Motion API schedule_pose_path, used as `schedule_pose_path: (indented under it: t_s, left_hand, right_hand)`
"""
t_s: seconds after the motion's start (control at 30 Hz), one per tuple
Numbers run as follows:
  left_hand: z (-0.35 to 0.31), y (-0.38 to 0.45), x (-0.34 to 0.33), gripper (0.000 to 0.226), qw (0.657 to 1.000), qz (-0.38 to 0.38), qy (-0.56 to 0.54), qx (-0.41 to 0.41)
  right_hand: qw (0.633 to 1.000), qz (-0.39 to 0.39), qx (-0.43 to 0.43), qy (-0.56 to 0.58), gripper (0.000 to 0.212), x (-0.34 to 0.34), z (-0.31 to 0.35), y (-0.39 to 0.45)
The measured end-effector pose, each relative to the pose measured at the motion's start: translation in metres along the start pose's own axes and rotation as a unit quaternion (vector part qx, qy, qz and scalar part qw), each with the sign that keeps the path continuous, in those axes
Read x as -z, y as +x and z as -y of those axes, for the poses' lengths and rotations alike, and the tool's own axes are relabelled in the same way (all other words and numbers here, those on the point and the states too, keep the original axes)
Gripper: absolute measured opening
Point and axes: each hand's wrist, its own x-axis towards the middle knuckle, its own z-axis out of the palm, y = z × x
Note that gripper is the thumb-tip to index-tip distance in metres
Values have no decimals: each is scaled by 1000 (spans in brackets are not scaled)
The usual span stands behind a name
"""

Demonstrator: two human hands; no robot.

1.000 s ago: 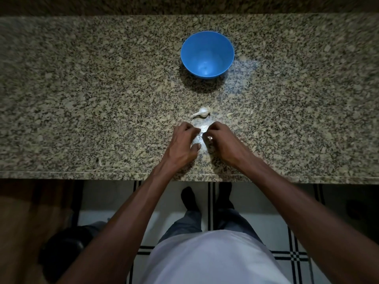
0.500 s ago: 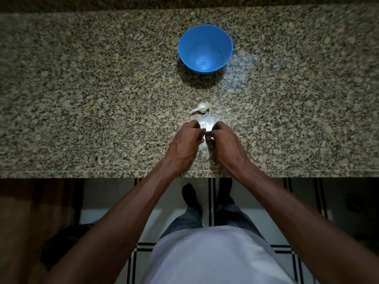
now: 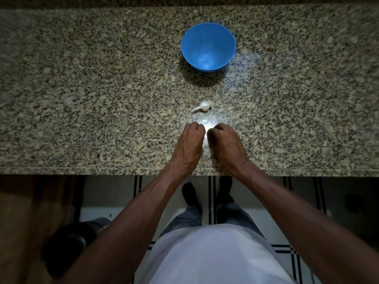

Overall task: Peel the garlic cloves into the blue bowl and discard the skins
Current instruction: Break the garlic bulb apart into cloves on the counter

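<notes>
Speckled granite countertop (image 3: 82, 99), front edge nearest viewer. Blue bowl (image 3: 208, 47) stands upright on it, toward back. Garlic bulb (image 3: 204, 106) lies in front of bowl, apart from it. Small pale skin scraps (image 3: 231, 108) lie just right of bulb.

A speckled granite countertop (image 3: 82, 89) is running the full width of the view, its front edge crossing just below the middle. A darker strip is lying along its far edge. Beneath the edge, a pale tiled floor (image 3: 98, 193) with dark double lines is showing. A brown wooden surface (image 3: 24, 222) is occupying the lower left. A dark rounded object (image 3: 67, 244), too dim to identify, is sitting beside it. The person is wearing a white shirt (image 3: 205, 257), grey trousers (image 3: 184, 220) and dark footwear (image 3: 190, 193).
</notes>
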Motion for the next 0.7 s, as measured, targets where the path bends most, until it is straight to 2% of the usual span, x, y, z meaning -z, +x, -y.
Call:
schedule_pose_path:
  t_s: [0.03, 0.1, 0.17, 0.23, 0.27, 0.3, 0.37, 0.4, 0.53, 0.57, 0.7]
  left_hand:
    - [1, 0, -1, 35, 1000, 2, 3, -2]
    - [2, 0, -2, 38, 1000, 1, -13, 5]
    - [1, -2, 3, 30, 996, -8, -81, 47]
    - [1, -4, 12, 15, 972, -18, -192, 135]
    - [3, -5, 19, 10, 944, -24, -268, 189]
    - [4, -6, 26, 7, 902, -27, -355, 243]
    - [9, -12, 41, 12, 792, -43, -519, 319]
    - [12, -17, 48, 16, 748, -62, -566, 342]
    - [20, -40, 73, 15, 618, -148, -661, 399]
    - [23, -48, 78, 15, 602, -171, -664, 410]
    - [46, -88, 93, 14, 575, -275, -635, 437]
  right_hand:
    - [999, -10, -18, 27, 18, 0, 0, 2]
    - [982, -36, -116, 141, 21, 3, -2, 5]
    - [925, -38, -245, 289, 7, 9, -5, 6]
    - [858, -12, -303, 414, 11, 15, -9, 7]
    - [836, 1, -305, 457, 13, 20, -9, 9]
    - [821, 12, -301, 486, 15, 25, -6, 11]
    - [797, 36, -291, 529, 19, 31, 2, 16]
    - [786, 52, -285, 547, 19, 32, 7, 19]
    - [778, 135, -234, 568, 17, 27, 34, 38]
    - [777, 158, -217, 569, 18, 25, 45, 43]
    - [773, 268, -136, 558, 20, 1, 103, 60]
